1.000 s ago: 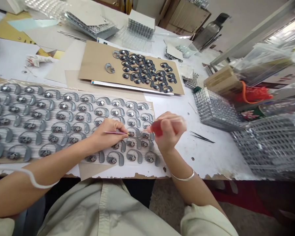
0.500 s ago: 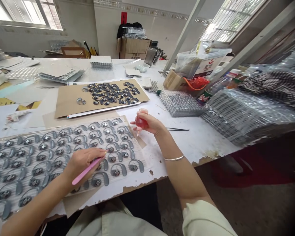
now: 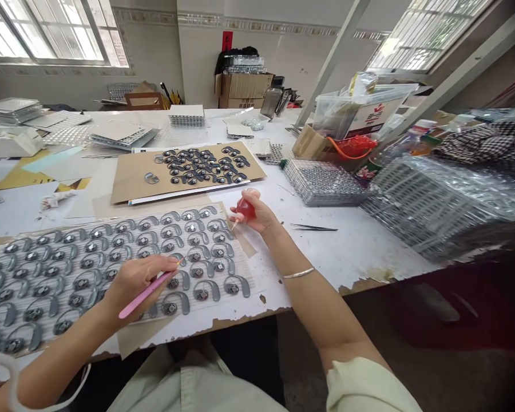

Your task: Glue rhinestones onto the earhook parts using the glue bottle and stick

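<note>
Pink pointed tool point(image 3: 143, 298) pinched between closed fingers, a worker's left hand point(image 3: 138, 280) hovers left of lower centre above rows of grey ear-hook pieces point(image 3: 244, 286); whether its tip touches one cannot be told. At centre, the right hand point(image 3: 261, 214) curls around a red squeeze bottle point(image 3: 244, 209), nozzle angled down and left by the right edge of the ribbed sheet point(image 3: 240, 256) on which the grey pieces lie. Above them, dark ear-hook pieces point(image 3: 240, 162) crowd a brown board point(image 3: 129, 176). Black tweezers point(image 3: 315, 228) rest on the white tabletop point(image 3: 313, 257) right of centre, below stacked clear trays point(image 3: 321, 186). Barred windows point(image 3: 68, 28) fill the upper corners.
</note>
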A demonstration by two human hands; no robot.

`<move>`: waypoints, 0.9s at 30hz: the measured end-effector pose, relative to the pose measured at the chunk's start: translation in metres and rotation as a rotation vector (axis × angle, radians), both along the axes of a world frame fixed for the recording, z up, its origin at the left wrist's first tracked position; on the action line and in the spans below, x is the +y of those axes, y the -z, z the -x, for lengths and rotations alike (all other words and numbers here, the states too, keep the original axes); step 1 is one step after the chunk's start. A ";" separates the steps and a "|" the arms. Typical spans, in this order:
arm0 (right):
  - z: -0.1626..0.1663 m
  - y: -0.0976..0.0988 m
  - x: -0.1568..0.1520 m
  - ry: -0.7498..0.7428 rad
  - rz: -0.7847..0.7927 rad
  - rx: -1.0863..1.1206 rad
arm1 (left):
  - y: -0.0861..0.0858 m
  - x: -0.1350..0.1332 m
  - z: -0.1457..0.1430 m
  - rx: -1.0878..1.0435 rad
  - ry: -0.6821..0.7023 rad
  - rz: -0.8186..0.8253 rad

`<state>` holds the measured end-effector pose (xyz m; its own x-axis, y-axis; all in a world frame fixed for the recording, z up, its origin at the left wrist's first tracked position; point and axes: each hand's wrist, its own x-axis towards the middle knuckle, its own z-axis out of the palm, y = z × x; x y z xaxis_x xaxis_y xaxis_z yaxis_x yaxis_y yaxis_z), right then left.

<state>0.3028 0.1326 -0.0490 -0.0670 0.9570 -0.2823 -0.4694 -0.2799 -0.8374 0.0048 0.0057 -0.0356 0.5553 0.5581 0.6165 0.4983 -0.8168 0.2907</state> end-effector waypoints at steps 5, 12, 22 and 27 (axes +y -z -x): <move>-0.005 -0.009 -0.006 -0.032 -0.025 -0.041 | 0.003 -0.002 -0.002 -0.012 -0.014 -0.003; -0.009 -0.024 -0.020 -0.286 -0.143 -0.120 | 0.003 0.004 -0.010 0.037 -0.156 0.099; -0.004 -0.033 -0.020 -0.160 -0.293 -0.259 | 0.024 0.016 -0.003 0.168 -0.037 0.131; 0.044 -0.049 -0.037 0.041 -0.480 -0.282 | 0.031 0.019 -0.003 0.162 -0.002 -0.007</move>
<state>0.2587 0.0954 0.0000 -0.0117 0.9827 0.1848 -0.2115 0.1782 -0.9610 0.0083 0.0244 -0.0665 0.6466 0.5554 0.5229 0.5395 -0.8176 0.2013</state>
